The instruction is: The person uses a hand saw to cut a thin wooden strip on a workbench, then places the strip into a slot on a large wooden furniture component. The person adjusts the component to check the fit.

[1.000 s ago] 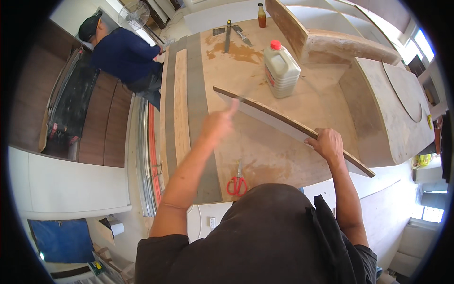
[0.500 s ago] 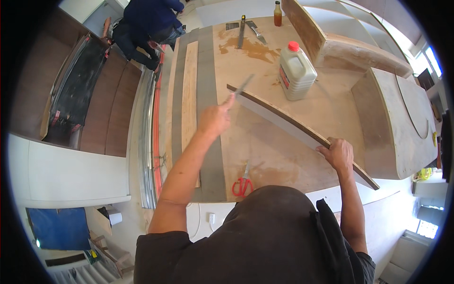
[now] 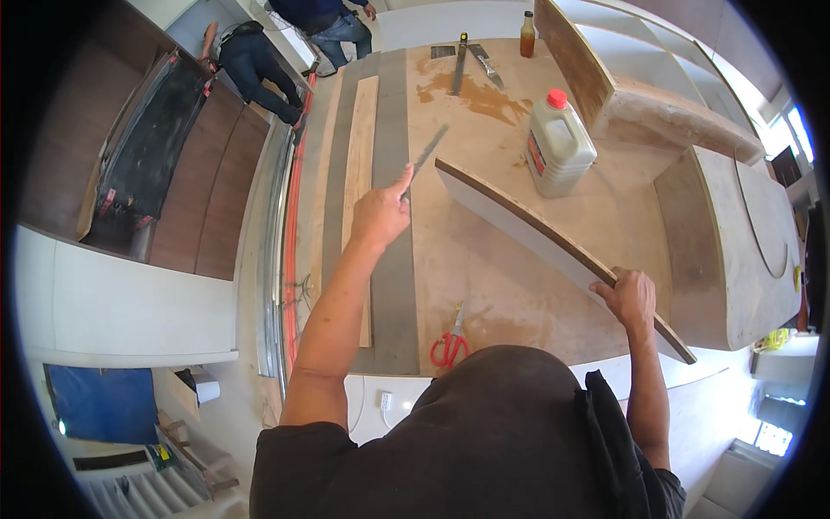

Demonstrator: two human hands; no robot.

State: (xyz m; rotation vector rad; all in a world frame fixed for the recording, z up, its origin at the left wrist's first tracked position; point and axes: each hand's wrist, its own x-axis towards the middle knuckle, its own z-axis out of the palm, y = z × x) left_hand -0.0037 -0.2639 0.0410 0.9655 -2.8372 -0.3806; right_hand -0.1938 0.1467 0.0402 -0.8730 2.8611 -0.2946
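My left hand [image 3: 382, 216] is closed around a slim grey file [image 3: 430, 145], its index finger stretched along the tool. The file points up and away, just left of the far end of a long narrow board [image 3: 536, 216] and apart from it. White covers the board's side face, while its upper edge is brown. My right hand [image 3: 631, 298] grips the near part of this board, thumb on the white face and fingers over the edge. The board stands on edge, slanting across the workbench [image 3: 484, 268] from far left to near right.
Red-handled scissors [image 3: 450, 349] lie near the bench's front edge. A white jug [image 3: 558, 151] with a red cap stands beyond the board, a brown bottle [image 3: 527, 36] farther back. Wooden cabinet parts [image 3: 735, 233] occupy the right. Two people [image 3: 252, 65] work at the far left.
My left hand has drawn the file leftward, off the board's far end. My right hand keeps its grip on the board. The whole view has shifted slightly.
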